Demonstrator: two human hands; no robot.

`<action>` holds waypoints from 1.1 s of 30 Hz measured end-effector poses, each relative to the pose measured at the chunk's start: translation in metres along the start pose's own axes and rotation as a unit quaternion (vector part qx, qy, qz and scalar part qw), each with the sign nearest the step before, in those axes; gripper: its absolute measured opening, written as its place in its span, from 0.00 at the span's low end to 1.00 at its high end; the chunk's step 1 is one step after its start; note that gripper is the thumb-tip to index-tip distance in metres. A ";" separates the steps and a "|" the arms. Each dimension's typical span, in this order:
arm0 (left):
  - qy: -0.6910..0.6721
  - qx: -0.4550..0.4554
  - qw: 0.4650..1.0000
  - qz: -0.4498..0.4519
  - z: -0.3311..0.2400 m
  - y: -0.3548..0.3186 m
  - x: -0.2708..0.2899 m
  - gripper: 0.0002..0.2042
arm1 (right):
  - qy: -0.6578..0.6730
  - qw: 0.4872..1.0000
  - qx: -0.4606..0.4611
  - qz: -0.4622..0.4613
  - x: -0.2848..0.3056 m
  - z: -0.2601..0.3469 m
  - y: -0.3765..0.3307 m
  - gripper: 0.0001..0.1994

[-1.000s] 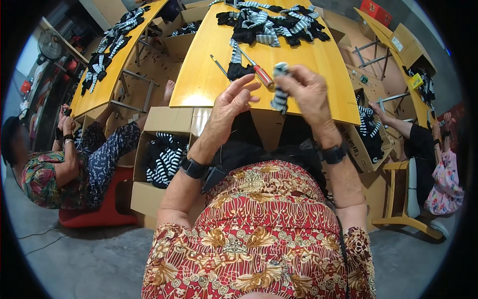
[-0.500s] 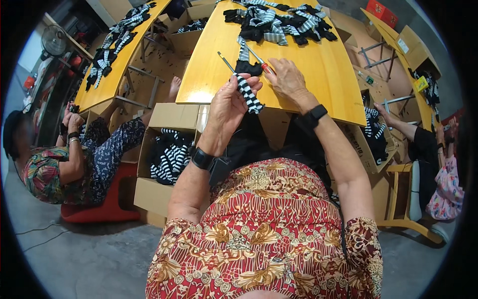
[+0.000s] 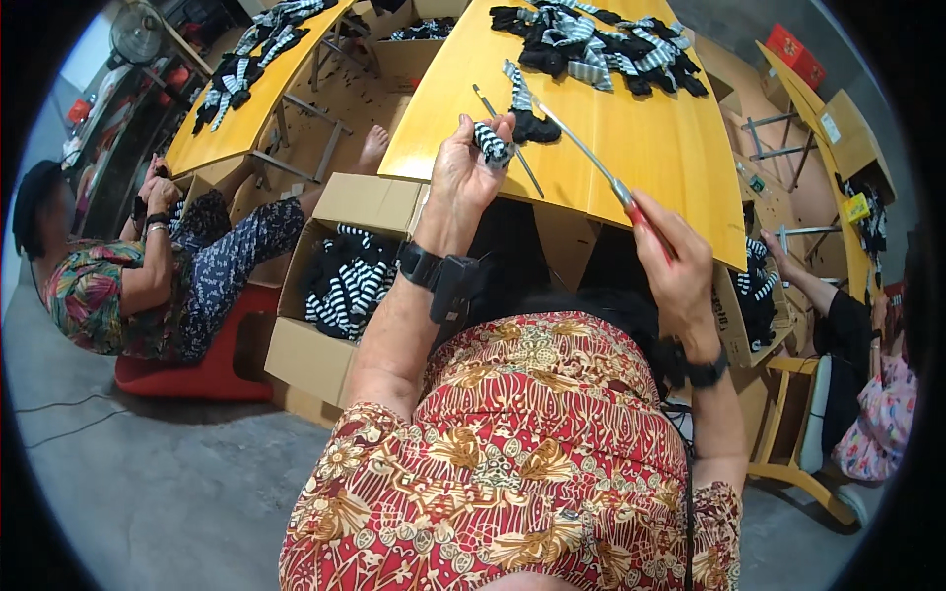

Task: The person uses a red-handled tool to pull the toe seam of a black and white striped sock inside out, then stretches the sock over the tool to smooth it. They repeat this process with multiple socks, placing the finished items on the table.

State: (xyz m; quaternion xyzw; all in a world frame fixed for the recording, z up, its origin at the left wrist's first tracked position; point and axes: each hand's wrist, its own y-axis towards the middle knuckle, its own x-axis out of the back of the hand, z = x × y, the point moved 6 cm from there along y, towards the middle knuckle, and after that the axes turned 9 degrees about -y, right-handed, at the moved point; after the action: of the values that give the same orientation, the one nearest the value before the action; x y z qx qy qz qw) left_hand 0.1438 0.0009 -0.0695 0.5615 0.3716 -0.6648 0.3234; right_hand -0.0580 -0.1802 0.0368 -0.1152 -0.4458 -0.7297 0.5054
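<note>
My left hand point(image 3: 458, 182), raised at the table's front edge, is closed round a bunched black-and-white striped knit piece point(image 3: 492, 146). In my right hand point(image 3: 680, 258) is a red-handled tool point(image 3: 595, 165) like a screwdriver. Its long metal shaft slants up and left, the tip above the table, apart from the striped piece. Beside my left hand a thin dark rod point(image 3: 528, 169) reaches over the table's near edge; what supports it is unclear. A grey-striped knit piece with a black end point(image 3: 533, 126) lies on the yellow table point(image 3: 631, 128) just beyond.
A heap of grey-striped and black knit pieces point(image 3: 601, 49) covers the table's far part. Left of me stands an open cardboard box point(image 3: 305, 369) of striped pieces; another box point(image 3: 729, 300) is at right. One person point(image 3: 148, 286) sits at left, another point(image 3: 867, 394) at right.
My right hand has drawn back right and nearer with the red-handled tool, baring its shaft. My left hand has risen slightly, and the striped piece is now bunched up instead of hanging long.
</note>
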 end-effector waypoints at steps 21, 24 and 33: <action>0.023 -0.011 1.000 0.007 0.022 -0.005 -0.021 0.20 | -0.039 0.996 0.075 0.033 -0.001 0.028 -0.031 0.22; 0.036 -0.017 0.998 0.043 0.032 -0.009 -0.024 0.18 | -0.122 0.983 0.138 0.004 -0.007 0.030 -0.031 0.23; 0.123 -0.055 0.984 0.115 0.042 -0.018 -0.052 0.14 | -0.117 0.983 0.140 0.023 -0.020 0.033 -0.035 0.25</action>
State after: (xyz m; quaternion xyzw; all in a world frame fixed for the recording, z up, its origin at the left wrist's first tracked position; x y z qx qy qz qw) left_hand 0.1152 -0.0253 -0.0122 0.6596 0.3775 -0.5272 0.3802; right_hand -0.0872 -0.1390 0.0247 -0.1382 -0.5972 -0.6294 0.4776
